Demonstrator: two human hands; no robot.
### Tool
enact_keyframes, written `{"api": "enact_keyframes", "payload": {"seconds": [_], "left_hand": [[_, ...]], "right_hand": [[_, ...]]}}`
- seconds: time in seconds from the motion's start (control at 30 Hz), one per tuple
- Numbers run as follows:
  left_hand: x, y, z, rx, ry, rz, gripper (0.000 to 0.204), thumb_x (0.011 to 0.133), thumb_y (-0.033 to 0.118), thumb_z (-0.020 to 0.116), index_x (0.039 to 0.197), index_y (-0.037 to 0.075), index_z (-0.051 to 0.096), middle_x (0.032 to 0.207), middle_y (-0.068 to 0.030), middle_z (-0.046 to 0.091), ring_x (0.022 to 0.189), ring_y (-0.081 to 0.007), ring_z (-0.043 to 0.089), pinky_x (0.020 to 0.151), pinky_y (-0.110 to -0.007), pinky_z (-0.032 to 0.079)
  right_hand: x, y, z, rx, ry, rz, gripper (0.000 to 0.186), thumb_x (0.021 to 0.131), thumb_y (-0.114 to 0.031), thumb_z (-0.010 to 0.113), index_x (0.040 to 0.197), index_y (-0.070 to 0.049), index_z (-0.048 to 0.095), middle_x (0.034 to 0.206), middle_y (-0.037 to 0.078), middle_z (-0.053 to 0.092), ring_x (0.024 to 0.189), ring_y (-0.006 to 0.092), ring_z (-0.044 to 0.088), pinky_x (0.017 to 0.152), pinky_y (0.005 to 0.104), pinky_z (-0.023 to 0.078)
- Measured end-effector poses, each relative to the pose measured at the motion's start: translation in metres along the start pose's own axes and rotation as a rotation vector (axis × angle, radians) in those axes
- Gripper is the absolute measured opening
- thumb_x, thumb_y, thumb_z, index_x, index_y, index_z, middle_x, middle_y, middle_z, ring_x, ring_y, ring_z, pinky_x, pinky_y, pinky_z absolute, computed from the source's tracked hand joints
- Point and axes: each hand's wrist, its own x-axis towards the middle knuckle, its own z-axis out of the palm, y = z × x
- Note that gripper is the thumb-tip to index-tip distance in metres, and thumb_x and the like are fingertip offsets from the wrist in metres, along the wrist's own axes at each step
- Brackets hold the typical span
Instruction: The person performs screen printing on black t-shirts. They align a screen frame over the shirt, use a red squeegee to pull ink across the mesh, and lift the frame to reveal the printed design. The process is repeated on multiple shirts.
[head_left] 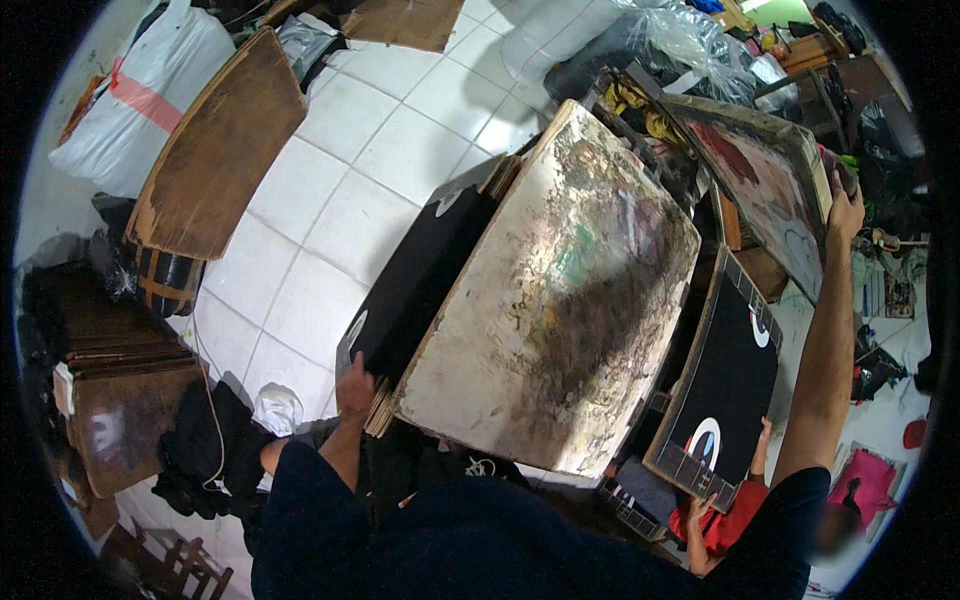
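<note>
Black fabric stretched on a stack of flat boards point(420, 285) sits under the left hand point(354, 388), whose fingers are curled onto the stack's near corner, at the left flank of a paint-crusted tabletop point(560, 300). The right hand point(845, 205) is raised far out to the right, fingers closed over the top edge of a stained wooden frame point(765, 180) that stands tilted beyond the tabletop.

The frame looks like the weak point: it is held at one edge only, with the arm at full stretch, so a slip of that grip could let it swing down toward the tabletop or onto the black printed board point(725, 385) just below the right forearm. A second person in a red sleeve point(725, 520) holds that board's lower edge, their fingers close to where a falling frame would land. On the left, the stacked boards overhang the tabletop's side, and a pull at the one corner could fan them out onto the white tiled floor point(330, 220).

Open room lies mainly beyond the left hand, on the bare tiles. To the right hand's side, bags and clutter crowd in, leaving little clearance.
</note>
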Motion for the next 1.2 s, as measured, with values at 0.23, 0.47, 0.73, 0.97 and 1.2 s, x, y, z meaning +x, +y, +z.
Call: {"api": "enact_keyframes", "payload": {"seconds": [0.23, 0.47, 0.73, 0.97, 1.2], "left_hand": [[-0.029, -0.057, -0.045, 0.127, 0.052, -0.281, 0.027, 0.085, 0.008, 0.072, 0.112, 0.007, 0.078, 0.102, -0.0183, 0.077, 0.097, -0.0372, 0.073, 0.085, -0.047, 0.057], [0.085, 0.095, -0.132, -0.172, 0.549, 0.522, 0.009, 0.091, 0.005, 0.072, 0.098, 0.003, 0.077, 0.084, -0.0121, 0.071, 0.082, -0.0324, 0.065, 0.08, -0.043, 0.05], [0.166, 0.308, -0.191, -0.441, 0.652, 0.691, 0.012, 0.091, 0.002, 0.071, 0.101, -0.003, 0.073, 0.091, -0.0177, 0.071, 0.082, -0.0344, 0.07, 0.073, -0.039, 0.054], [0.035, 0.389, -0.271, -0.341, 0.78, 0.873, 0.017, 0.088, -0.004, 0.066, 0.104, -0.001, 0.073, 0.085, -0.0156, 0.071, 0.073, -0.0285, 0.066, 0.071, -0.037, 0.053], [-0.132, 0.452, -0.153, -0.169, 0.444, 1.305, 0.035, 0.089, 0.003, 0.06, 0.122, -0.002, 0.069, 0.101, -0.0104, 0.07, 0.082, -0.0206, 0.062, 0.07, -0.038, 0.049]], "right_hand": [[0.01, 0.007, 0.009, -0.032, 0.059, 0.003, 0.068, 0.088, -0.061, 0.072, 0.141, -0.019, 0.066, 0.138, 0.014, 0.067, 0.128, 0.0347, 0.061, 0.108, 0.0444, 0.045], [0.008, -0.01, 0.005, -0.027, 0.028, 0.009, 0.063, 0.088, -0.062, 0.07, 0.138, -0.023, 0.067, 0.133, 0.013, 0.07, 0.123, 0.0346, 0.064, 0.106, 0.0454, 0.046], [-0.005, -0.018, 0.003, 0.033, 0.016, -0.047, 0.056, 0.089, -0.059, 0.067, 0.137, -0.029, 0.066, 0.131, 0.013, 0.071, 0.122, 0.0353, 0.066, 0.102, 0.046, 0.05], [-0.023, -0.035, -0.008, 0.095, -0.004, -0.09, 0.055, 0.093, -0.059, 0.061, 0.14, -0.03, 0.062, 0.132, 0.015, 0.07, 0.124, 0.0401, 0.064, 0.101, 0.0504, 0.05], [-0.069, -0.052, -0.038, 0.283, 0.022, -0.049, 0.039, 0.091, -0.03, 0.065, 0.129, -0.019, 0.066, 0.12, 0.02, 0.072, 0.115, 0.0388, 0.067, 0.097, 0.0496, 0.052]]}}
